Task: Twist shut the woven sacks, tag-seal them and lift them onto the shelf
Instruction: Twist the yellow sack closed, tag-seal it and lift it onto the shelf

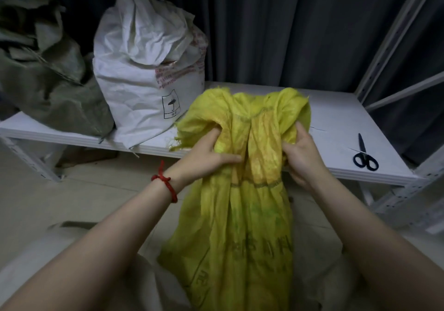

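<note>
A yellow sack (242, 214) of woven plastic is held up at the centre of the view, its body hanging down towards 6 o'clock above the pale floor (84, 202). The cloth is yellow-green, thin and heavily creased. Its top edge is frayed, with loose threads, and the mouth is flared open above the grip. A dark band is seen across the sack just under the grip, and faded dark green print is carried lower down.

The gathered upper part is gripped by both hands. The left hand (206, 157), with a red cord (165, 185) on its wrist, is closed on the cloth at the sack's 9 o'clock. The right hand (302, 157) is closed on it at 3 o'clock.

Beyond the sack, at 12 o'clock, a white shelf (336, 118) is seen. On it a white sack (144, 82) with red print and a bunched top is stood at 11 o'clock, a green sack (48, 82) is slumped at 10 o'clock, and dark-handled scissors (365, 157) are laid at 3 o'clock.
</note>
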